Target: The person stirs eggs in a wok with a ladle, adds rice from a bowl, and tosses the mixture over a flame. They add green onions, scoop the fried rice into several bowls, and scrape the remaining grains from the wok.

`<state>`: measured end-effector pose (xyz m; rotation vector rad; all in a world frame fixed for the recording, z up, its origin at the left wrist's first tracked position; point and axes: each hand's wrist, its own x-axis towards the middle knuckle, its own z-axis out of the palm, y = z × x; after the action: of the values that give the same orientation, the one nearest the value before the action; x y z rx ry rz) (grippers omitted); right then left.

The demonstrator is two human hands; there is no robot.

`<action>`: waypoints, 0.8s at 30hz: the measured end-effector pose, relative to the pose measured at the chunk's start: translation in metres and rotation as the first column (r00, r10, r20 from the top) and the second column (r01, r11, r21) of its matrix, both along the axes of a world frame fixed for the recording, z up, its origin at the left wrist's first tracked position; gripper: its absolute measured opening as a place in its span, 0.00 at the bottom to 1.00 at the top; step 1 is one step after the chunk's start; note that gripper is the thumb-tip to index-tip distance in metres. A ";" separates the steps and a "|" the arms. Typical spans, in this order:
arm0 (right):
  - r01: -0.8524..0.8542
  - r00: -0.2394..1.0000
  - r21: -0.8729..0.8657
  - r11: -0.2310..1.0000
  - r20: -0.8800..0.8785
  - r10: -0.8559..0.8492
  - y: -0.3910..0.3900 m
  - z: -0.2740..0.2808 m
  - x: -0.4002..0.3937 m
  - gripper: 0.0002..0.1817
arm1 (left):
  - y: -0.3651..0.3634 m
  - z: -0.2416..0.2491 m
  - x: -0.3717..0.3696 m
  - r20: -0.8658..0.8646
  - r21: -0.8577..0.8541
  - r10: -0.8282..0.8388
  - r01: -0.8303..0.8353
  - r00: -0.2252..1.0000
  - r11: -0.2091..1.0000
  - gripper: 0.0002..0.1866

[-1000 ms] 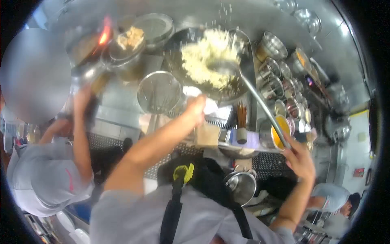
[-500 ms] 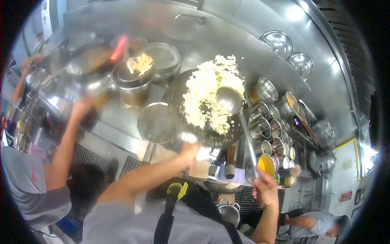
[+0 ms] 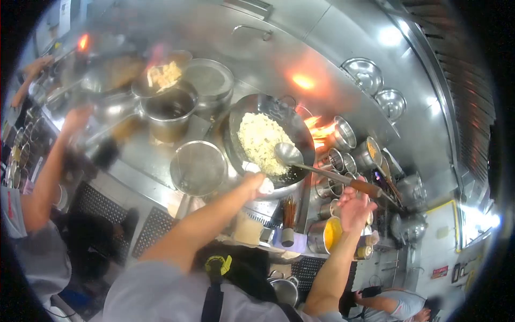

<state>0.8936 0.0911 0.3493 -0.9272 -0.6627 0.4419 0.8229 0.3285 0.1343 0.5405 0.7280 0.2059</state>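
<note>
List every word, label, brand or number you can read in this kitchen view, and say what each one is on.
No text can be read.
Red sign on the far right wall: too small and blurred.
White paper on the upper-left wall: blurred.
Wok of rice, ladle and metal containers: no visible markings.

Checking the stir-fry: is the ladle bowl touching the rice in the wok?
Touching. The head view shows the ladle bowl resting against the lower edge of the rice in the wok, no gap between them.
</note>
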 end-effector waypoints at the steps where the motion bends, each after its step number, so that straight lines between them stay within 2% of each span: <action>1: 0.439 0.879 -0.356 0.825 0.360 -0.313 -0.004 -0.009 0.042 0.29 | 0.001 0.004 0.000 -0.030 0.006 -0.007 0.007 1.000 1.000 0.13; 2: 0.710 0.638 -0.201 0.675 0.591 -0.494 0.012 -0.019 0.057 0.19 | 0.001 0.013 -0.004 -0.059 0.011 -0.012 0.012 0.998 1.000 0.12; 3: 0.736 0.627 -0.114 0.667 0.487 -0.609 0.031 -0.020 0.079 0.14 | 0.001 0.020 -0.006 -0.093 0.016 -0.017 0.019 0.996 1.000 0.12; 4: 0.595 0.763 0.194 0.780 0.167 -0.624 0.074 -0.017 0.085 0.13 | 0.001 0.023 -0.007 -0.094 0.023 -0.017 0.019 0.995 1.000 0.12; 5: 0.608 0.792 0.128 0.784 -0.036 -0.609 0.109 -0.009 0.088 0.14 | 0.000 0.024 -0.008 -0.099 0.029 -0.017 0.020 0.995 0.999 0.12; 7: 0.523 0.838 0.121 0.844 0.110 -0.535 0.167 0.024 0.097 0.11 | -0.002 0.021 -0.009 -0.113 0.059 -0.018 0.025 0.993 0.998 0.13; 10: 0.495 0.787 0.121 0.860 0.355 -0.504 0.185 0.120 0.021 0.11 | -0.001 0.020 -0.002 -0.150 0.081 0.024 -0.011 0.988 0.997 0.13; 12: 0.210 0.857 0.181 0.961 0.439 -0.270 0.172 0.128 -0.001 0.09 | 0.005 0.016 -0.002 -0.124 0.074 0.004 0.005 0.992 0.997 0.13; 13: 0.221 0.863 0.137 0.966 0.434 -0.259 0.188 0.104 0.008 0.09 | 0.005 0.014 -0.001 -0.118 0.068 0.003 0.005 0.993 0.998 0.13; 14: 0.321 0.867 0.017 0.947 0.398 -0.300 0.223 0.051 0.042 0.09 | 0.000 0.013 -0.002 -0.112 0.055 -0.002 0.008 0.994 0.998 0.14; 15: 0.342 0.869 -0.081 0.936 0.406 -0.282 0.240 0.012 0.064 0.09 | 0.000 0.009 -0.001 -0.102 0.068 0.002 0.005 0.995 0.998 0.14; 16: 0.342 0.866 -0.172 0.924 0.439 -0.239 0.254 -0.001 0.082 0.09 | 0.003 0.009 0.003 -0.092 0.081 0.031 -0.023 0.995 0.996 0.13; 18: 0.410 0.852 -0.323 0.853 0.469 -0.232 0.262 0.044 0.081 0.09 | -0.003 0.003 0.002 -0.103 0.091 0.069 -0.060 0.992 0.994 0.11; 19: 0.420 0.859 -0.323 0.848 0.444 -0.256 0.256 0.077 0.071 0.08 | -0.002 0.001 0.003 -0.134 0.122 0.081 -0.065 0.988 0.990 0.11; 20: 0.413 0.847 -0.244 0.877 0.458 -0.271 0.246 0.100 0.068 0.07 | 0.001 0.001 0.007 -0.160 0.148 0.102 -0.079 0.982 0.986 0.10; 22: 0.235 0.919 0.028 0.972 0.319 -0.231 0.232 0.107 0.070 0.07 | -0.002 0.006 0.000 -0.110 0.106 0.083 -0.071 0.990 0.992 0.10; 23: 0.350 0.888 0.024 0.936 0.310 -0.340 0.247 0.079 0.076 0.07 | -0.003 0.009 -0.002 -0.114 0.092 0.069 -0.059 0.991 0.994 0.10; 24: 0.293 0.920 -0.057 0.955 0.287 -0.265 0.265 0.035 0.094 0.07 | -0.002 0.012 -0.002 -0.111 0.082 0.059 -0.050 0.992 0.995 0.10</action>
<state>0.9873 0.3562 0.3842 -1.1723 -0.7524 0.0890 0.8213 0.3267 0.1462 0.6115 0.8483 0.2570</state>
